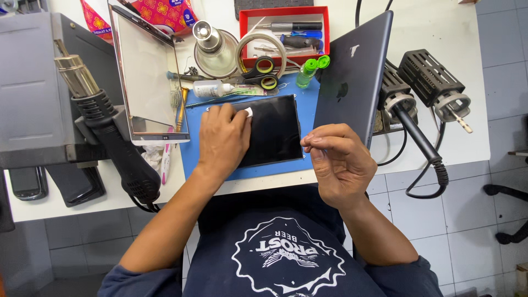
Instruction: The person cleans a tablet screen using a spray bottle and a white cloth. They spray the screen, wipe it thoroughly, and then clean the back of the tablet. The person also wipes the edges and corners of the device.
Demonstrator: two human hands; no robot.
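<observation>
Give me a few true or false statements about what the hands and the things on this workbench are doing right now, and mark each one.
1. The left hand presses flat on the black rectangular screen panel. True.
2. The black panel lies on a red mat. False: it lies on a blue work mat.
3. The right hand grips the scissors. False: its fingertips are pinched together beside the panel, and the yellow-handled black scissors lie behind the mat.
4. A small white wad shows at the left hand's fingertips. True.
5. A red tray holds tools at the back. True.
</observation>
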